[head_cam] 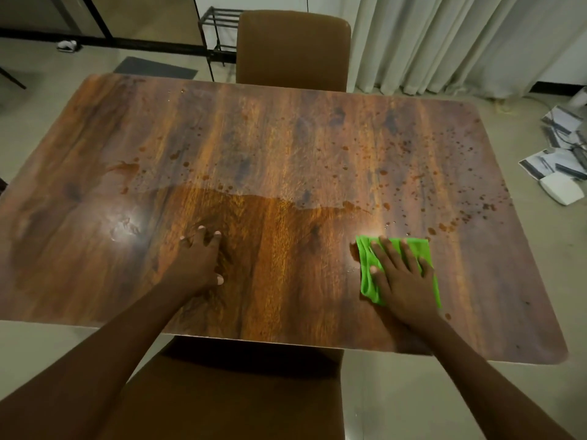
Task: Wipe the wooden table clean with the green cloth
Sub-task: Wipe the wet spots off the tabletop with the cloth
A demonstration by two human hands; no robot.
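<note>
The green cloth point(365, 268) lies folded on the near right part of the wooden table point(286, 138), and my right hand point(403, 274) presses flat on top of it, fingers straight and spread, not curled round it. Green shows to the left of my thumb, between my fingers and along the right side of my palm. My left hand point(198, 262) rests on bare wood near the middle of the near edge, released, with its fingers spread and the tips touching the surface; it holds nothing. The two hands are well apart.

The near band of the table around my hands looks glossier and warmer in colour, with an uneven edge running across beyond my fingertips. Past that edge, reddish-brown spots point(444, 147) are scattered over the wood, thickest toward the far right, and a smeared stain point(125, 166) sits on the left. A few drops lie just beyond the cloth.

A brown chair point(292, 49) stands at the far side of the table, another brown chair point(235, 392) below me at the near side. Pale curtains point(444, 36) hang at the back right, and papers point(556, 154) lie on the floor to the right.
</note>
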